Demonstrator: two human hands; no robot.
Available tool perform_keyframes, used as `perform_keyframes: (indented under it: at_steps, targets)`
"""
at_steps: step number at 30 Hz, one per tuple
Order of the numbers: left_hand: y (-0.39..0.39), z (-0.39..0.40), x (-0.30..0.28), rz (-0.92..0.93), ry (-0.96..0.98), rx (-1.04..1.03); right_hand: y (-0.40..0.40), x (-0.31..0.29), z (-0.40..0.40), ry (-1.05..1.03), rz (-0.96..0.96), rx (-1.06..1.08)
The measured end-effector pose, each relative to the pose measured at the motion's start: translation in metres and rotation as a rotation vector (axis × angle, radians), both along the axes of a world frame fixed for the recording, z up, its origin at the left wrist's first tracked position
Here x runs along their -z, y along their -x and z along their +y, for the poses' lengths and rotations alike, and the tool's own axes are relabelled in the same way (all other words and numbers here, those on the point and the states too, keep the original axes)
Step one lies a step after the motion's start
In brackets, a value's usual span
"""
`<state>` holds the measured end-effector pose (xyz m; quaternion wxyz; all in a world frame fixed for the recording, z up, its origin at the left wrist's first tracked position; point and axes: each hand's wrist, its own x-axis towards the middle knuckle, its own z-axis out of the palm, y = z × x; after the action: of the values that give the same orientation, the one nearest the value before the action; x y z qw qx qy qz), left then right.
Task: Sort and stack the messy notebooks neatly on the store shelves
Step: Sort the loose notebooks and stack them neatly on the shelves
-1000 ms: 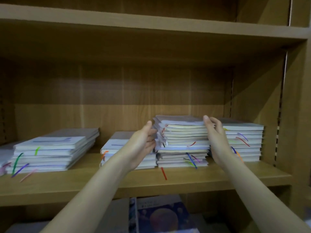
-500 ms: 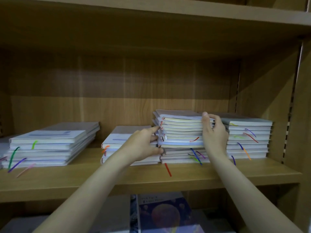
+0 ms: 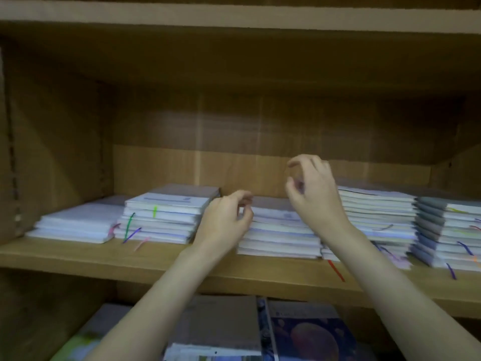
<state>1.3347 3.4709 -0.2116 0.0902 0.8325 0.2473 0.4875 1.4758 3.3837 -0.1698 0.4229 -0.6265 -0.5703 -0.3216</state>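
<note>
A wooden shelf (image 3: 78, 256) holds five piles of notebooks in a row. At nine o'clock sits a low white pile (image 3: 75, 225). Next comes a pile with a green ribbon (image 3: 161, 217). The left hand (image 3: 223, 220) hovers at the left edge of the middle pile (image 3: 281, 235), fingers loosely curled, holding nothing. The right hand (image 3: 315, 194) hangs above that pile, fingers bent, empty too. At three o'clock stand a taller pile (image 3: 380, 214) and a grey-edged pile (image 3: 453, 230). Books (image 3: 307, 332) lie below at six o'clock.
</note>
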Motion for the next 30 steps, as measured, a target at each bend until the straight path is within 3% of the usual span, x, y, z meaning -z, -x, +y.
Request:
perform_keyframes:
  at_steps: [6,10,13,18,25,30]
  targets:
    - [0.111,0.057,0.011,-0.062,-0.026,-0.26,0.075,0.01,0.067,0.314,0.103,-0.217]
    - [0.174,0.091,0.022,-0.018,0.161,-0.294,0.115,0.031,0.106,0.551,0.207,-0.271]
    - [0.2,0.108,0.029,0.132,0.272,-0.277,0.122,0.042,0.123,0.511,0.283,-0.22]
    - [0.211,0.122,0.03,0.346,0.163,-0.322,0.12,0.045,0.129,0.435,0.284,-0.148]
    - [0.192,0.11,0.036,0.38,0.102,-0.44,0.125,0.044,0.127,0.31,0.262,-0.097]
    - [0.186,0.099,0.036,0.369,0.194,-0.414,0.127,0.051,0.12,0.181,0.268,-0.077]
